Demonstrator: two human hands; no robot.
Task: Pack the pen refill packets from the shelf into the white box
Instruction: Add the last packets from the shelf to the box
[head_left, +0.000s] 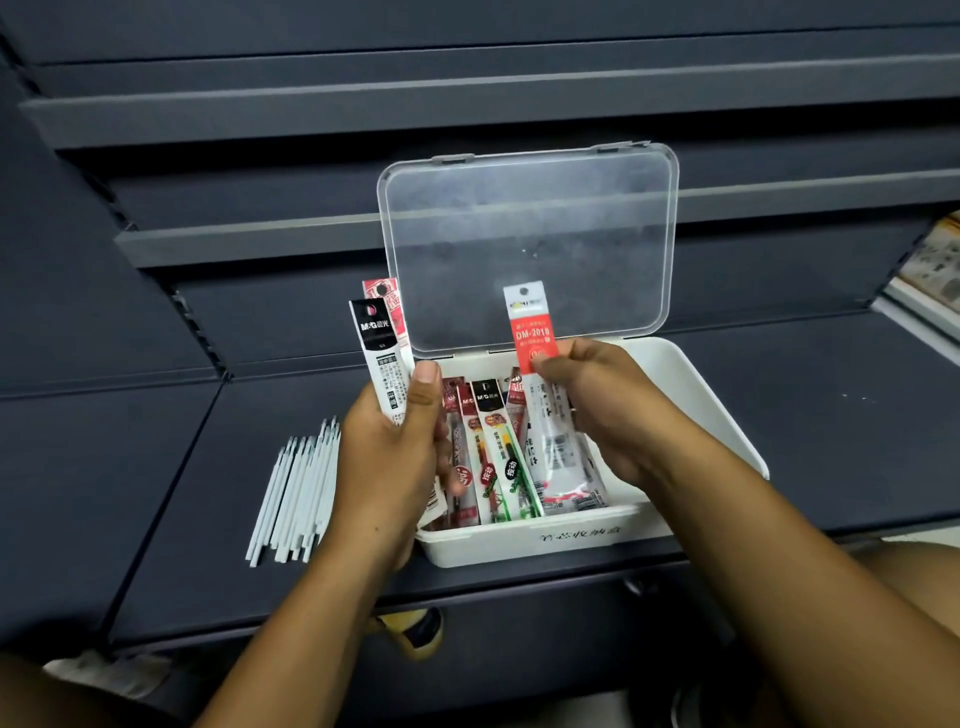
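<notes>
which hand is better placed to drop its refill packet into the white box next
Right. The right hand pinches the orange-and-white refill packet directly over the open white plastic box, its lower end among the packed packets. The left hand holds its black-and-white packet by the box's left edge.

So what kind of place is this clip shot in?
Probably a stationery shop or its stockroom: tiered dark display shelves, branded pen refill packets with hang holes in a white box, and loose white refills on the shelf.
</notes>
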